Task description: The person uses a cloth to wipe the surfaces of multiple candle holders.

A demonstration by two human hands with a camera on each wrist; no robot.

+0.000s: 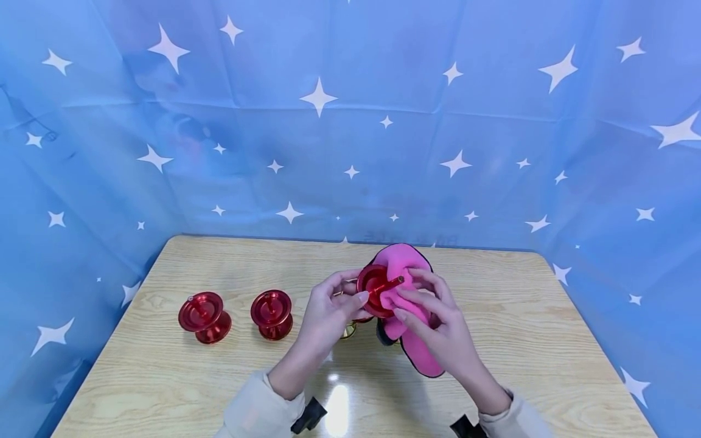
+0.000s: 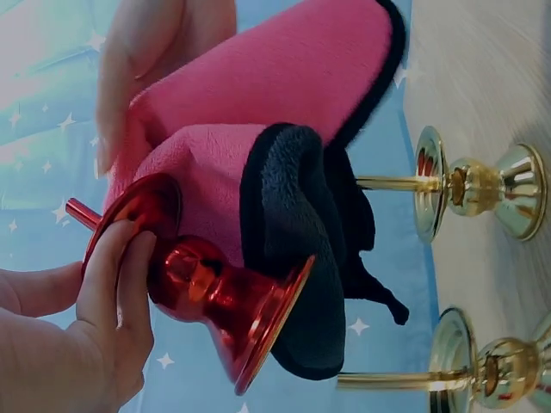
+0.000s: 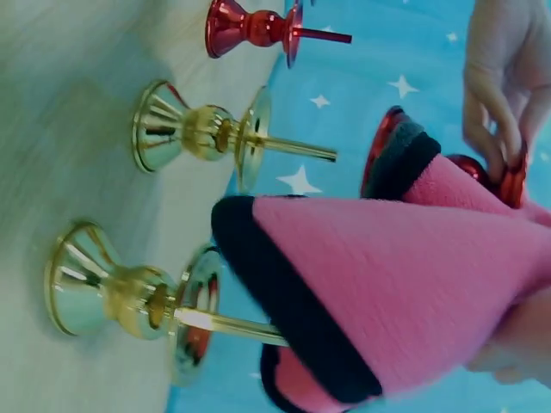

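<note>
A shiny red metal candle holder [image 1: 374,285] with a thin central rod is held tilted above the table. My left hand [image 1: 327,307] grips it by the dish rim and stem, as the left wrist view shows. My right hand [image 1: 440,316] holds a pink cloth [image 1: 406,258] with black edging and a grey back, pressed against the dish near the rod. In the left wrist view, folds of the cloth lie behind the holder's stem and flared base [image 2: 250,335]. Part of the right fingers is hidden by the cloth in the right wrist view.
Two more red candle holders [image 1: 202,316] stand upright on the wooden table [image 1: 148,377] to the left. Beneath the hands stand two gold candle holders [image 3: 207,133], mostly covered in the head view. A blue star-patterned curtain [image 1: 372,73] surrounds the table's back and sides.
</note>
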